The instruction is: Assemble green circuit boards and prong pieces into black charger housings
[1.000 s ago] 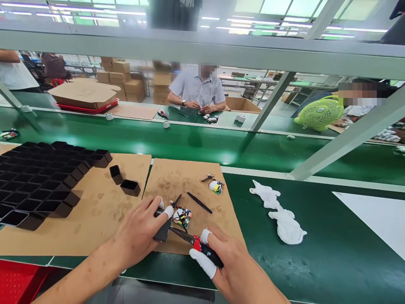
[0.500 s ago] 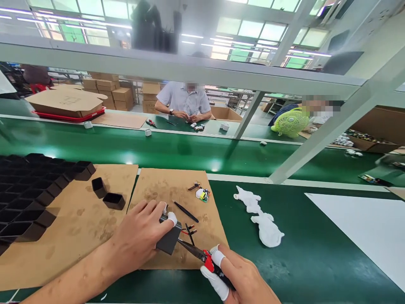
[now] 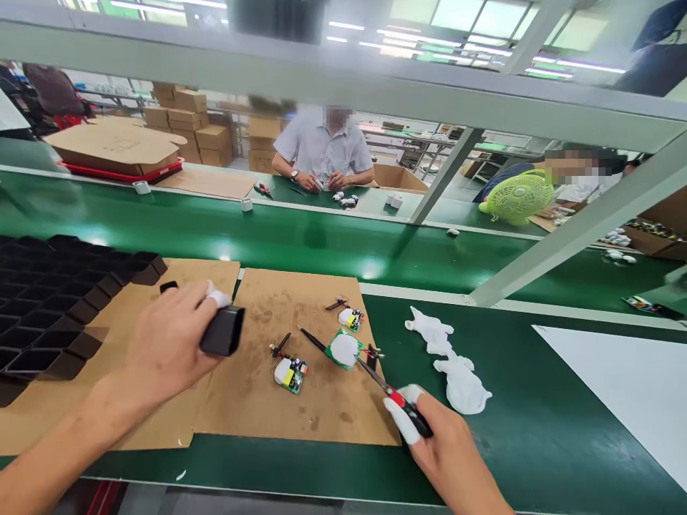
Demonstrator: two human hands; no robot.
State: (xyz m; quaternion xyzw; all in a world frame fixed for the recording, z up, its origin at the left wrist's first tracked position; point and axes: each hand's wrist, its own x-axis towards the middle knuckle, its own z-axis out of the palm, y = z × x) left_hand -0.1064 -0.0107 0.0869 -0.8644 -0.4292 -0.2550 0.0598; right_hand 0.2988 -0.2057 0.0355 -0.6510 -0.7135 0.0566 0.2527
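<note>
My left hand [image 3: 166,332], with white finger cots on some fingertips, is closed around a black plastic housing [image 3: 224,332] above the left cardboard. In my right hand [image 3: 445,436], a pair of needle-nose pliers [image 3: 400,399] with red and black handles points up and left. Their tips meet the edge of a green circuit board with a white pad [image 3: 343,348]; whether they clamp it, I cannot tell. A second circuit board [image 3: 290,374] with wires lies left of it, and a third circuit board [image 3: 352,319] lies behind. Black tweezers [image 3: 310,336] lie partly under the middle board.
Rows of black housings [image 3: 69,304] stand at left. White crumpled finger cots [image 3: 464,383] lie on the green table [image 3: 515,443]. Beyond a green conveyor [image 3: 300,239], a person [image 3: 325,154] works with their hands; a green fan [image 3: 518,197] and a slanted post [image 3: 569,222] are at right.
My left hand has moved left and up with the housing, away from the pliers. The pliers have shifted up and right, and a white-padded board now shows at their tips.
</note>
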